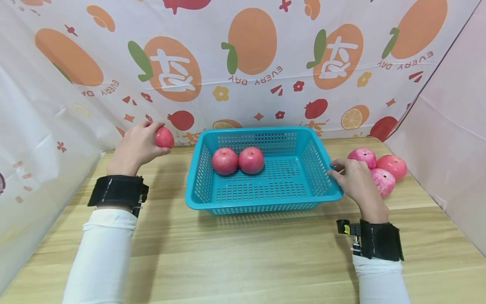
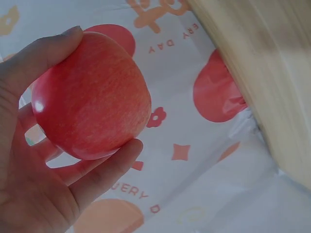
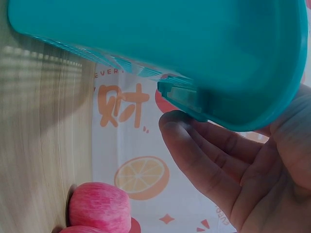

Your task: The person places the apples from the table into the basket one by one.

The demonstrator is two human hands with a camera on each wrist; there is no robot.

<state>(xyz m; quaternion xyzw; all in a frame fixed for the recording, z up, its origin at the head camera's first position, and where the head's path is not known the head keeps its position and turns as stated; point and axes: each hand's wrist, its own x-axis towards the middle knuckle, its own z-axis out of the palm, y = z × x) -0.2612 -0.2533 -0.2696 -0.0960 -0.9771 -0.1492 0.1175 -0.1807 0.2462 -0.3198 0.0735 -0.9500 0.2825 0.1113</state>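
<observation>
At left of centre in the head view, the left hand (image 1: 133, 145) was clamped on a red apple (image 1: 164, 137), fingers and thumb wrapped about it, above the wooden table (image 1: 243, 261). The right hand (image 1: 355, 179), right of centre, gripped the right rim of the turquoise perforated plastic basket (image 1: 262, 203). Two red apples (image 1: 225, 161) sat side by side in its left half; three pinkish apples (image 1: 393, 167) clustered at frame right, beside the right hand.

- Basket (image 3: 160, 34): perforated plastic, smooth, faintly glossy.
- Apples (image 2: 95, 97): smooth skin, glossy highlight.
- Tabletop (image 1: 243, 253): wood-grained, smooth, low sheen.
- Printed backdrop (image 1: 212, 46): thin, creased, plastic-like sheet.
- Wristbands (image 1: 117, 192): matt cloth.
- Sleeves (image 1: 100, 259): matt knit-like cloth.
</observation>
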